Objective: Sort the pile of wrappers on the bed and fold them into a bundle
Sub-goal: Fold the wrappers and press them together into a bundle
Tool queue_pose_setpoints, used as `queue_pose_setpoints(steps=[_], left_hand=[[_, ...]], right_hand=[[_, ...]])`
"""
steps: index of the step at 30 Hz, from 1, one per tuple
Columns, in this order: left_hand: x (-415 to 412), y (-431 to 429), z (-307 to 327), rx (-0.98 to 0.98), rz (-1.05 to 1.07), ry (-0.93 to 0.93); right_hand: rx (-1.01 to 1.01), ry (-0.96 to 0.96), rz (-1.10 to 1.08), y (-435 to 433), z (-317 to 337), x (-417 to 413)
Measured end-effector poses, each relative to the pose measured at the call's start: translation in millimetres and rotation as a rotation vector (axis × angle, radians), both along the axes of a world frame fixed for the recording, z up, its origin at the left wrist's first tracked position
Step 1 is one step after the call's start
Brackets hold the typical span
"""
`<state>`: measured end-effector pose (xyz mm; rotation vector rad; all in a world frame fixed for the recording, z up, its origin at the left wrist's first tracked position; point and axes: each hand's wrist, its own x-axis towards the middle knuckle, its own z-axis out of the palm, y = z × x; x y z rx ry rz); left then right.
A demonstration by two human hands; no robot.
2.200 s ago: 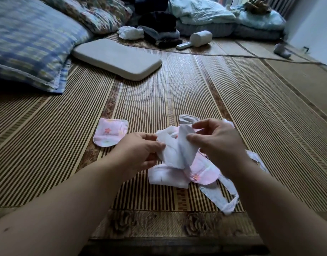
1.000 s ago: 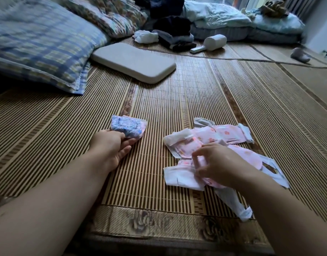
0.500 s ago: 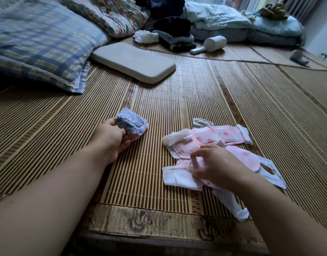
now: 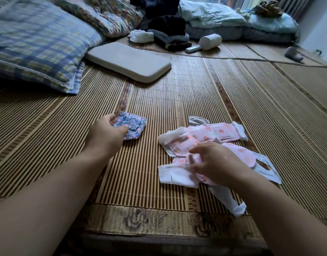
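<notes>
Here, in the head view, we see our left hand (image 4: 105,134) at centre left of the frame, its grip pinching the near edge of a blue wrapper (image 4: 134,125) that lies on the bed's bamboo mat (image 4: 177,93). Apart from it, the pile of pink wrappers (image 4: 212,134) sprawls at lower centre right. Our right hand (image 4: 217,164) rests on its near part, the grip curled and pinching one pink sheet. A plaid pillow (image 4: 38,43) and a grey pad (image 4: 129,60) lie in the upper left.
</notes>
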<state>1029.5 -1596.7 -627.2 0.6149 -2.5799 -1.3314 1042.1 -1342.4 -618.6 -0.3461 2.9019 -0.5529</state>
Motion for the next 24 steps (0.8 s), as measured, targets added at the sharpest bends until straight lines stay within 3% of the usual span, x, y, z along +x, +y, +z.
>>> queue_pose_setpoints(steps=[4,7,10,17,21,24], left_hand=[[19,28,6,-0.238,-0.358,0.055],[31,58,0,-0.403,-0.594,-0.088],[32,74,-6,-0.537,-0.691,-0.198],[27,79,-7,-0.486,-0.807,-0.172],[26,77,-5,-0.434,-0.852,-0.173],[26,74,-6,-0.399,-0.858,-0.172]], right_hand=[[-0.115,0.078,-0.175,7,11,-4],[-0.132,0.161,-0.261,16,19,-10],[-0.139,0.145,-0.284,22,21,-13],[-0.13,0.044,-0.277,25,12,-12],[0.047,-0.09,-0.265,15,1,-8],[0.054,-0.137,-0.277,12,0,-12]])
